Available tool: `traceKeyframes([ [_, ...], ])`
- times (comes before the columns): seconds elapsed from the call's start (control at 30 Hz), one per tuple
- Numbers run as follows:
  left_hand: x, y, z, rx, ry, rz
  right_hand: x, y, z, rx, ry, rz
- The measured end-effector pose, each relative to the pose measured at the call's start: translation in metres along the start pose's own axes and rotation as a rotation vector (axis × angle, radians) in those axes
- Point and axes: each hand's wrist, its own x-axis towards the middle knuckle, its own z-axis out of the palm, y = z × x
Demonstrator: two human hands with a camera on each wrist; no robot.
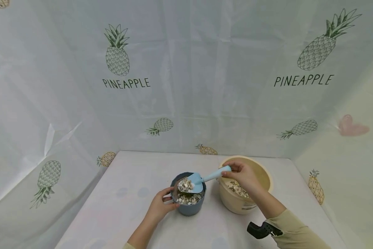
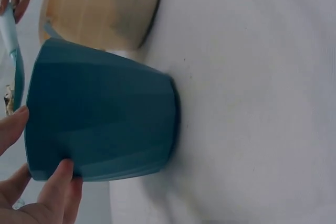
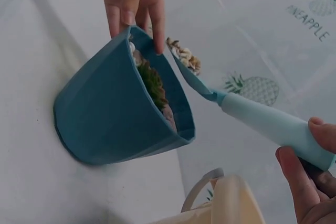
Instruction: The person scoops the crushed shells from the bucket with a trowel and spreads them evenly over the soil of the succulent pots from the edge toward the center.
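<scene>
A blue-grey flowerpot (image 1: 189, 210) stands on the table, holding pale pebbles (image 1: 188, 199). Inside it, the right wrist view shows a small green plant (image 3: 151, 83). My left hand (image 1: 162, 205) grips the pot's rim on its left side, the thumb and fingers bent at the edge. By the end of its handle, my right hand (image 1: 242, 175) holds a light blue scoop (image 1: 196, 180). Mixed white and brown stones (image 3: 185, 56) lie in the scoop's blade, which is over the pot's opening. The scoop hides part of the pot's contents.
Right of the pot stands a cream bucket (image 1: 231, 202) with more stones (image 1: 236, 188) inside, under my right forearm. A white cloth covers the table (image 1: 124, 207). Pineapple-printed curtains (image 1: 199, 86) hang behind and at both sides.
</scene>
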Motion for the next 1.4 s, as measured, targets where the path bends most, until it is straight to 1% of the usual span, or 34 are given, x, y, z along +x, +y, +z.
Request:
traceKeyframes([
  [0.13, 0.004, -0.002, -0.005, 0.011, -0.026, 0.013, 0.000, 0.000, 0.004, -0.024, -0.004, 0.015],
  [0.27, 0.010, -0.001, -0.013, 0.038, -0.075, 0.014, 0.001, -0.001, 0.009, -0.041, -0.006, 0.024],
  [0.43, 0.018, 0.001, -0.020, 0.067, -0.136, -0.007, 0.003, -0.004, 0.015, -0.067, 0.009, 0.030],
  [0.53, 0.021, 0.002, -0.021, 0.058, -0.151, -0.015, 0.004, -0.006, 0.019, -0.062, 0.006, 0.027],
  [0.73, 0.021, 0.001, -0.020, 0.025, -0.148, -0.013, 0.007, -0.006, 0.030, -0.062, -0.010, 0.010],
  [0.93, 0.020, -0.001, -0.021, 0.044, -0.142, -0.018, 0.011, -0.006, 0.040, -0.092, 0.011, -0.003],
  [1.17, 0.021, -0.003, -0.020, 0.042, -0.145, -0.022, 0.013, -0.010, 0.046, -0.151, 0.029, -0.021],
  [1.4, 0.020, -0.002, -0.020, 0.039, -0.139, -0.018, 0.010, -0.011, 0.049, -0.171, -0.007, -0.036],
])
